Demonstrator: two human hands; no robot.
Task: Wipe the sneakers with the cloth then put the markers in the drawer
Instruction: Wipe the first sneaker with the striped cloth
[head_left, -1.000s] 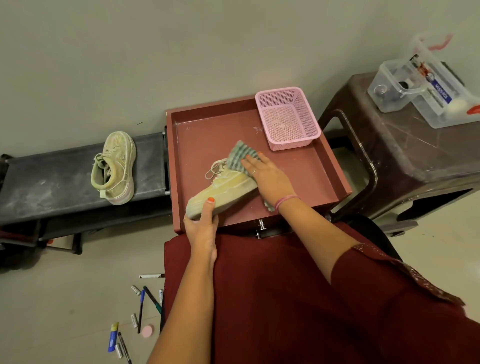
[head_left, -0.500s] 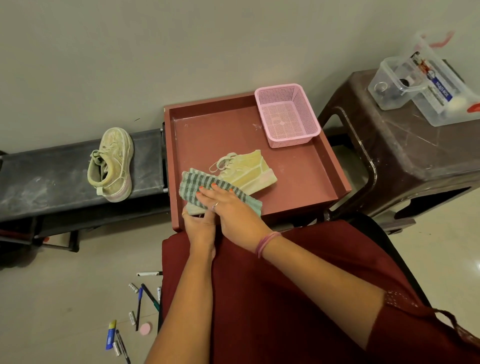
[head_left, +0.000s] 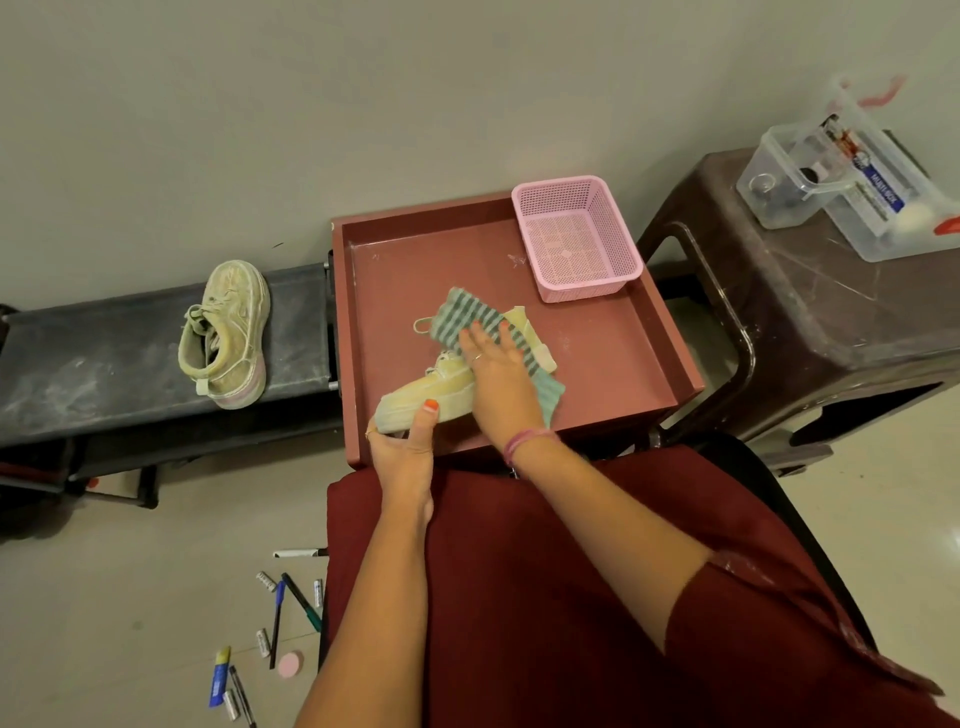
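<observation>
Your cloth (head_left: 470, 322) is striped green and grey, and the sneaker (head_left: 431, 397) under it is pale yellow like the second sneaker (head_left: 228, 332). The drawer (head_left: 415, 270) is reddish brown, the mesh basket (head_left: 576, 239) pink, and your thumbnail (head_left: 430, 405) orange.

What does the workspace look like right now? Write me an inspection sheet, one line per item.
Surface: red drawer pulled open, with pale smudges on its floor.
Job's things: one sneaker lies in the drawer; striped cloth is pressed on its heel end; second sneaker sits on the dark bench; markers lie scattered on the floor.
Clutter: pink basket in the drawer's far right corner; batteries and a pink disc among the markers.
Grips: left hand holds the sneaker's toe; right hand lies flat on the cloth.
Cables: nothing seen.
Surroundings: brown stool carrying clear plastic boxes; plain wall behind.
</observation>
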